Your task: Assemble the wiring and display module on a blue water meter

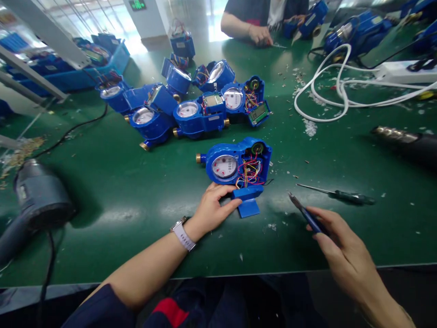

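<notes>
Pliers point(303, 212) with blue handles are sitting between the thumb and fingers of the right hand point(344, 255), which is closing around them at 4 o'clock from the opened meter point(223, 166); whether the tips are parting is too fine to tell. The left hand point(211, 212), at 7 o'clock, is lightly pinching the left edge of a blue cover point(248, 193) between thumb and index finger, its other fingers curling loosely by the meter. That meter is lying near the middle of the view on a green table point(307, 150), its compartment showing a tangle of coloured wires point(251, 172) just above the cover. The step in hand is seemingly dealing with this exposed wiring; the next move would be calling for a steady cover and careful tips among the thin wires. Farther out, a screwdriver point(351, 197) is resting just past 3 o'clock, a dark tool with a metal nozzle point(406, 138) is lying at 3, and a heat gun point(44, 196) is lying at 9. More blue meters point(201, 120) are clustering from 10 to 12, and beyond, just past 12, a co-worker's hand point(261, 35) is working.
</notes>
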Motion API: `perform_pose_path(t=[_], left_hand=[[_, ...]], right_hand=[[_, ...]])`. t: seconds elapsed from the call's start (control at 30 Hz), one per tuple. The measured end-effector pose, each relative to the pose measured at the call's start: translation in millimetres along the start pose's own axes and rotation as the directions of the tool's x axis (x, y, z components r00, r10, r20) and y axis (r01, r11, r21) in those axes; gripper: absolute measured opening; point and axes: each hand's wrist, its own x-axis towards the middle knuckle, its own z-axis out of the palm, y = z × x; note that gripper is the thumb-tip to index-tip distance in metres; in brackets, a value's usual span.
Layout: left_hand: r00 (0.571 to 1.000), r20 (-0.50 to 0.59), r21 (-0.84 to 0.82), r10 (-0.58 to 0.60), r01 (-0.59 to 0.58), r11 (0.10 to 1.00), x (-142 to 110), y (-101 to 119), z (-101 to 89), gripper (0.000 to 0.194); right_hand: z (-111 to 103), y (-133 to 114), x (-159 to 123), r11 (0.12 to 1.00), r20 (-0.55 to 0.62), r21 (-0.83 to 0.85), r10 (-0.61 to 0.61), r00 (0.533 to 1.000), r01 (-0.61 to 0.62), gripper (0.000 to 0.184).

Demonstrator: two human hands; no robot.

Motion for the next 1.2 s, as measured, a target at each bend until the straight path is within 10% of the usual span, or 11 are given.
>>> perform_pose_path(t=[0.53,1.2], left_hand=[[0.985,0.098,0.053,0.145,-0.150,0.987,-12,5,-5.6,0.013],[0.968,0.169,-0.012,0.187,-0.188,0.982,-12,8,-3.0,0.019]], right_hand=[[6,-67,7,0.958,-0.092,-0.214,-0.215,0.972,0.191,0.027],[-17,-104,34,0.664,0.201,-0.624,-0.373,0.906,0.412,0.038]])
